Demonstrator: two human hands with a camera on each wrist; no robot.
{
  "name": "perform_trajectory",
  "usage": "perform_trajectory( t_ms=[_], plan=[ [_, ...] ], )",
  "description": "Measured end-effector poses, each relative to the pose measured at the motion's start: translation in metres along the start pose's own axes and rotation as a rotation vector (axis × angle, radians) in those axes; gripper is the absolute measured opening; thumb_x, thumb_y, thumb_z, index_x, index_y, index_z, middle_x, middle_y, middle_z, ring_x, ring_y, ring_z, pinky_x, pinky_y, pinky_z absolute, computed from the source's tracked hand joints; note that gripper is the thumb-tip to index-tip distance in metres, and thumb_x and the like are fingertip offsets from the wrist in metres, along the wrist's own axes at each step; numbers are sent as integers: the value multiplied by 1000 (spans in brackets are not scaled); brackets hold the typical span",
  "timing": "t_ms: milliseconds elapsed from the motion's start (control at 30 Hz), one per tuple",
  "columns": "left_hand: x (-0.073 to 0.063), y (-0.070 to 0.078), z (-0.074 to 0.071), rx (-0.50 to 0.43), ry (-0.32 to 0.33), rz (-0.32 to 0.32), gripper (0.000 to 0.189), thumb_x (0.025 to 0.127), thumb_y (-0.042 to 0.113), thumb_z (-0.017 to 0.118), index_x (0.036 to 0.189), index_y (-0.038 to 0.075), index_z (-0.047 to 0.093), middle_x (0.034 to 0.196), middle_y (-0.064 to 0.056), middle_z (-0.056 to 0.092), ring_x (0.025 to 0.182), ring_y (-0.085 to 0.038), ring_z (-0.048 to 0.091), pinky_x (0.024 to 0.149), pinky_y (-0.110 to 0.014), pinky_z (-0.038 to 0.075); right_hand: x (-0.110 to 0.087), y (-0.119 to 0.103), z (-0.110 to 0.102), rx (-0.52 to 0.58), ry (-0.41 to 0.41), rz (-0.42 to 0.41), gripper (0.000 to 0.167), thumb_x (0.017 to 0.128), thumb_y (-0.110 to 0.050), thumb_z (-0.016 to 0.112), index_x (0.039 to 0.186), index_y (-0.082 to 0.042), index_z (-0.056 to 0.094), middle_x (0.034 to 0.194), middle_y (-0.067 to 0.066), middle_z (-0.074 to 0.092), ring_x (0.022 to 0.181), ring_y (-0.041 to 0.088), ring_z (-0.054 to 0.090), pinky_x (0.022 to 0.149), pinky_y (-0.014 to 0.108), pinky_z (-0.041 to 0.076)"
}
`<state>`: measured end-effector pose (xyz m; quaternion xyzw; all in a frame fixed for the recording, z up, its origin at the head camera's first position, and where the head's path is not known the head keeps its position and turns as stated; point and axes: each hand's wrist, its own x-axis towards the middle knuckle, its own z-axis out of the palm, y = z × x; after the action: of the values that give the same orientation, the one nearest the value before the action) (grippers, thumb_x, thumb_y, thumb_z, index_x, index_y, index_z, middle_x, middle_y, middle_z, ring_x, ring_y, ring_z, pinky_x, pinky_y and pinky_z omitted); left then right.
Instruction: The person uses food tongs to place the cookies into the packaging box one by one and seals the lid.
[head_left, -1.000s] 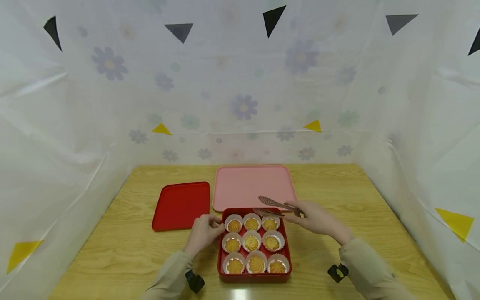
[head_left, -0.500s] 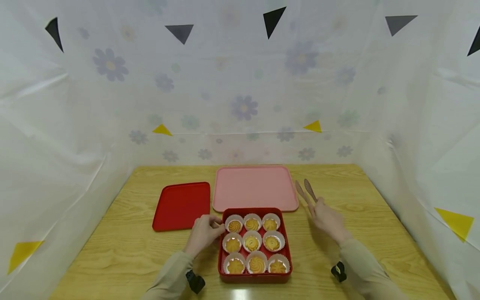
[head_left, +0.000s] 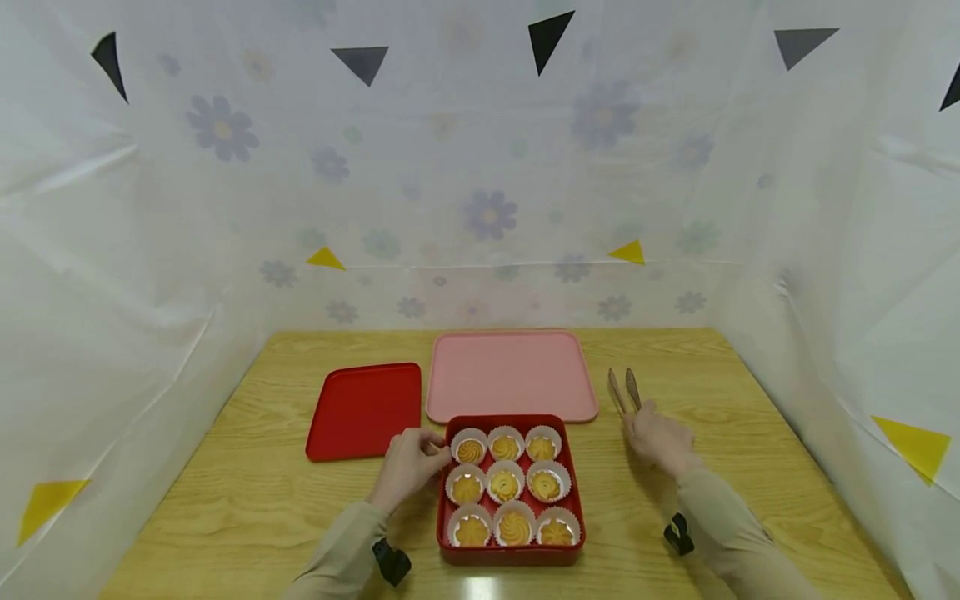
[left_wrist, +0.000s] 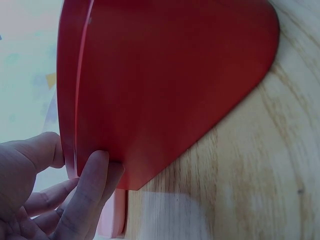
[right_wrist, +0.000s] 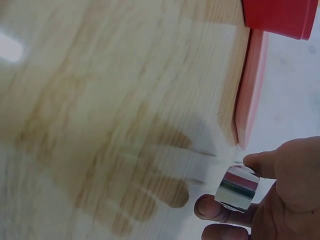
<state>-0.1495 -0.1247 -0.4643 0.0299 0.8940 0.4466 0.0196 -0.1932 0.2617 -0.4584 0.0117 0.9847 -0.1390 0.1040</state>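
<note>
A deep red box (head_left: 510, 557) holds rows of swirled cookies (head_left: 513, 528) in white paper cups. My left hand (head_left: 408, 468) is at the box's left side near its far corner. In the left wrist view, its thumb and fingers pinch the rim of the box (left_wrist: 150, 90). Off to the right of the box, my right hand (head_left: 662, 442) grips a pair of metal tongs (head_left: 633, 388) just above the table. The tongs' two arms point away from me, with their tips apart and nothing between them. Their shiny end (right_wrist: 237, 189) shows between thumb and fingers in the right wrist view.
Behind the box lies a pink tray (head_left: 510, 375). A flat red lid or tray (head_left: 366, 412) is at the left, beyond my left hand. The wooden table (head_left: 247, 500) is enclosed by white patterned sheeting (head_left: 487, 167) at the back and sides.
My right hand has carried the tongs from over the box's far right corner to the right, then slightly lower, and turned them to point away. The left hand has stayed on the box.
</note>
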Motion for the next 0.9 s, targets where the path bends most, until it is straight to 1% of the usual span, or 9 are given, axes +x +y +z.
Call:
perform_trajectory(
  t_ms=[67,200,333,467,667,767,900],
  plan=[
    [0,0,0,0,1,0,16,84,10,74,96,0,74,81,-10,75,66,-12,64,55,-25,51,0,0,0,-14,-13,1,49,108,-29,33,120,19,41,72,19,63,65,35,62,61,55,50],
    [0,1,0,1,1,-2,16,85,10,74,96,0,74,81,-10,75,67,-12,64,55,-25,51,0,2,1,-20,-31,-3,52,108,-30,34,122,19,42,70,16,60,65,34,60,61,54,48],
    [-1,0,0,-3,1,-3,15,85,10,74,96,0,74,80,-10,75,66,-12,64,55,-25,51,0,4,1,-16,-46,-3,49,108,-32,35,114,16,45,70,16,58,64,31,57,58,48,45],
    [-1,0,0,-11,0,-4,15,85,10,74,96,0,74,80,-10,75,66,-12,64,55,-25,51,1,4,0,-33,-56,6,50,107,-34,38,112,14,45,76,20,62,67,31,58,59,47,46],
    [0,0,1,-6,4,-2,14,85,11,74,95,1,75,80,-9,75,66,-12,64,55,-25,50,3,4,-1,-55,-80,14,60,106,-38,42,122,20,41,81,24,64,69,32,60,64,53,49],
    [0,0,1,-6,4,5,14,85,11,74,95,1,74,79,-9,75,66,-12,64,54,-25,50,4,5,0,-66,-86,17,71,105,-42,44,132,24,35,89,30,66,70,33,61,65,55,50],
    [-1,0,1,-13,0,5,14,85,11,74,95,1,74,79,-9,75,65,-11,64,53,-25,50,5,6,1,-80,-90,31,88,103,-50,44,142,26,22,102,40,65,73,35,64,69,59,52]
  ],
)
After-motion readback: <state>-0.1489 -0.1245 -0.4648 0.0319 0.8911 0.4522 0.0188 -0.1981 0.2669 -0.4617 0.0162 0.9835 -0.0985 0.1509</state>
